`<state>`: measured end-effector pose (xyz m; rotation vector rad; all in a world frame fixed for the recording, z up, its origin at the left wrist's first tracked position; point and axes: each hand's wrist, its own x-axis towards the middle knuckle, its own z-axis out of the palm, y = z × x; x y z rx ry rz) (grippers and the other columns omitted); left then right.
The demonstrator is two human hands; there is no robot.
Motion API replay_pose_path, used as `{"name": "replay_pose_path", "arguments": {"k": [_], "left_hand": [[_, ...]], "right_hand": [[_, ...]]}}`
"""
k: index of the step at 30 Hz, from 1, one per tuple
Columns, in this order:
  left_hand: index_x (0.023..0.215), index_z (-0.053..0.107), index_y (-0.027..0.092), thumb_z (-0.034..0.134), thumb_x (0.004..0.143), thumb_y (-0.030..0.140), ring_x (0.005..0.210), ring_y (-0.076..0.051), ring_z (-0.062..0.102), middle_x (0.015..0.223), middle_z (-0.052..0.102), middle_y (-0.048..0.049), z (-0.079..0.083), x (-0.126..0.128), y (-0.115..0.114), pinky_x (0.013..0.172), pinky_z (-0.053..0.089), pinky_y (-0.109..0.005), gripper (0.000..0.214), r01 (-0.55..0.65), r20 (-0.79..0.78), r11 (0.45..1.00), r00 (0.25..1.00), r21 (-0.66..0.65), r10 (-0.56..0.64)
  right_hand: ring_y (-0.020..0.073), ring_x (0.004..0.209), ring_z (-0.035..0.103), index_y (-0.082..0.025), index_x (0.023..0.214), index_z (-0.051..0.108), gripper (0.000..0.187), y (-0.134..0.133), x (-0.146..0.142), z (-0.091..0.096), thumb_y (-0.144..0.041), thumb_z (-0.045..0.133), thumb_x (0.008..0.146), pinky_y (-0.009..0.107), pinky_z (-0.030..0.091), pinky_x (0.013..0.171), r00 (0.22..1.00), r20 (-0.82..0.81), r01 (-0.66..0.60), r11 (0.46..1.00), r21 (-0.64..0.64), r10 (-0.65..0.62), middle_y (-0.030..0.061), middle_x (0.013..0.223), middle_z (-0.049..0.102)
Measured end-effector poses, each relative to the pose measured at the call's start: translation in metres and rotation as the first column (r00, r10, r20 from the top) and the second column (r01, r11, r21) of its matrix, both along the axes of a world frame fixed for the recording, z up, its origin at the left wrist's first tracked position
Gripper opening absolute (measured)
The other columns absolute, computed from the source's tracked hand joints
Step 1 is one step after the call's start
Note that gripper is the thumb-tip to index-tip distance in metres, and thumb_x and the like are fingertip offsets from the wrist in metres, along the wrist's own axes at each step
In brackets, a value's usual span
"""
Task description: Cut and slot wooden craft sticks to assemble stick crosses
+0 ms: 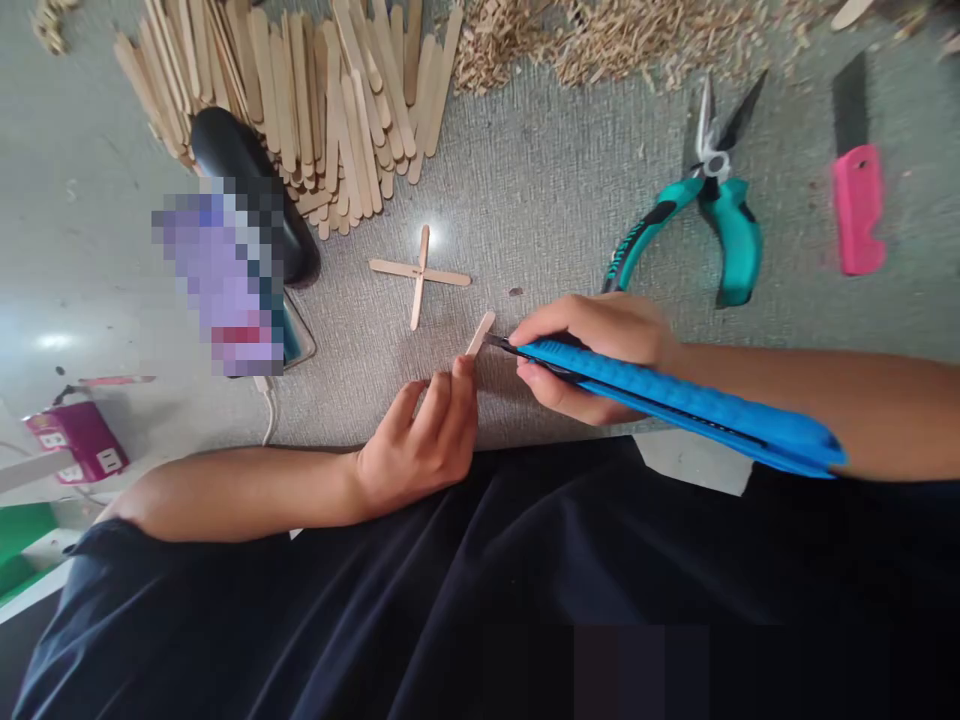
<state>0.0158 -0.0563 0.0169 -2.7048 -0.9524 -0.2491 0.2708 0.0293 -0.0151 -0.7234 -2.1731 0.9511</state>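
My right hand [592,350] grips a blue utility knife [675,400], its blade tip resting against a short wooden stick piece [481,332] on the grey table. My left hand [424,435] lies beside it, fingers together, with the fingertips pressing the near end of that stick piece. Just beyond lie two popsicle sticks joined as a cross [420,272].
A heap of popsicle sticks [315,90] sits at the back, wood shavings [600,40] to its right. Teal-handled pliers [705,210] and a pink-handled tool [857,200] lie at the right. A black object [247,170], a blurred phone [225,280] and a magenta power strip [79,440] are at the left.
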Motion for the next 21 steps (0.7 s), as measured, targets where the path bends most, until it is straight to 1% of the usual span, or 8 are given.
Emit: {"name": "replay_pose_path", "arguments": {"k": [3,5,9,11,14,16,18,21], "left_hand": [[0.121,0.087,0.000,0.066,0.107,0.009,0.093,-0.021,0.083,0.125,0.090,-0.0205,0.000,0.000,0.003,0.071,0.065,-0.032,0.026,0.020,0.016,1.000,1.000,-0.016,-0.020],[0.119,0.088,0.001,0.067,0.106,0.009,0.091,-0.021,0.083,0.123,0.090,-0.0211,0.001,0.000,0.005,0.070,0.064,-0.032,0.025,0.033,0.023,0.999,0.999,-0.021,-0.032],[0.116,0.088,0.003,0.071,0.105,0.008,0.089,-0.021,0.083,0.121,0.091,-0.0207,0.000,-0.001,0.006,0.068,0.065,-0.032,0.022,0.037,0.020,0.999,0.999,-0.022,-0.036],[0.115,0.089,0.005,0.071,0.106,0.009,0.089,-0.020,0.082,0.121,0.091,-0.0201,0.000,-0.002,0.006,0.067,0.065,-0.032,0.021,0.044,0.012,0.999,0.999,-0.022,-0.044],[0.116,0.089,0.006,0.072,0.107,0.012,0.090,-0.019,0.082,0.121,0.091,-0.0193,-0.001,-0.002,0.007,0.066,0.064,-0.031,0.020,0.054,0.002,0.998,0.999,-0.033,-0.054],[0.117,0.089,0.003,0.073,0.107,0.013,0.090,-0.019,0.081,0.119,0.091,-0.0192,-0.001,-0.002,0.008,0.065,0.065,-0.031,0.021,0.058,0.007,0.997,0.998,-0.043,-0.058],[0.117,0.089,0.002,0.073,0.107,0.014,0.089,-0.020,0.081,0.117,0.091,-0.0194,-0.002,-0.002,0.009,0.065,0.065,-0.031,0.023,0.064,0.011,0.997,0.998,-0.049,-0.063],[0.115,0.089,0.006,0.071,0.108,0.014,0.088,-0.019,0.080,0.117,0.091,-0.0187,-0.002,-0.003,0.010,0.064,0.064,-0.032,0.021,0.074,0.001,0.996,0.997,-0.050,-0.074]], "right_hand": [[0.0146,0.062,0.068,-0.034,0.127,0.069,0.026,-0.003,0.001,-0.005,-0.026,0.075,0.103,0.030,0.056,0.060,1.000,0.007,-0.009,1.000,-0.008,0.009,-0.0080,0.075,0.069],[0.0165,0.069,0.070,-0.034,0.127,0.069,0.026,-0.003,0.001,-0.009,-0.025,0.073,0.104,0.032,0.057,0.061,0.999,0.000,-0.039,0.998,0.054,0.039,-0.0051,0.084,0.074],[0.0167,0.065,0.062,-0.035,0.123,0.070,0.029,0.001,0.002,-0.010,-0.017,0.070,0.101,0.033,0.051,0.055,0.996,0.019,-0.088,0.963,0.253,0.086,-0.0049,0.080,0.069],[0.0164,0.064,0.062,-0.034,0.123,0.070,0.029,0.005,0.002,-0.007,-0.015,0.070,0.101,0.032,0.052,0.054,0.996,0.037,-0.092,0.955,0.282,0.085,-0.0053,0.078,0.067],[0.0148,0.065,0.066,-0.032,0.123,0.071,0.030,0.009,0.001,-0.001,-0.013,0.072,0.100,0.030,0.057,0.057,0.991,0.058,-0.134,0.960,0.244,0.124,-0.0055,0.079,0.069],[0.0135,0.065,0.066,-0.035,0.122,0.074,0.030,0.010,0.000,0.001,-0.014,0.071,0.101,0.029,0.057,0.058,0.990,0.028,-0.140,0.971,0.196,0.137,-0.0065,0.079,0.070],[0.0129,0.064,0.065,-0.038,0.119,0.077,0.026,0.010,0.000,0.001,-0.018,0.070,0.104,0.028,0.057,0.059,0.989,0.034,-0.150,0.981,0.126,0.146,-0.0071,0.077,0.070],[0.0128,0.063,0.063,-0.039,0.112,0.082,0.019,0.010,0.001,0.001,-0.023,0.072,0.106,0.028,0.059,0.061,0.982,0.087,-0.169,0.986,0.009,0.168,-0.0067,0.073,0.069]]}}
